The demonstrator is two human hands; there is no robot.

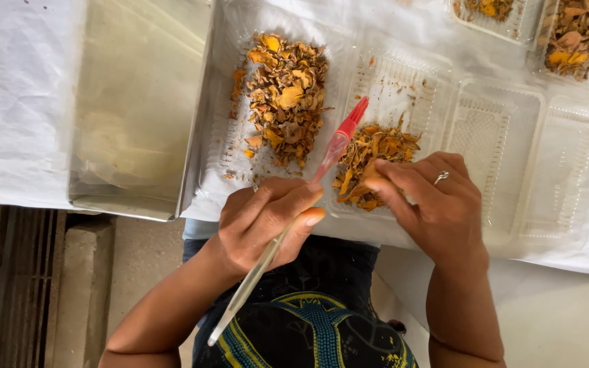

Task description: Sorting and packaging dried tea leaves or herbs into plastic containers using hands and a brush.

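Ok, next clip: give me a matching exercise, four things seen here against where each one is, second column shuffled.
Things:
1. metal tray
2. clear brush with red tip
3. ring
4. larger heap of dried orange pieces

Places:
A. on a finger of the right hand
B. held in the left hand
C. in the left compartment of the clear plastic container
D. at the table's left, beside the container

Pairs: 1-D, 2-B, 3-A, 4-C

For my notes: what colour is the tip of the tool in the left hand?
Red; the tool in the left hand has a clear handle. Head view.
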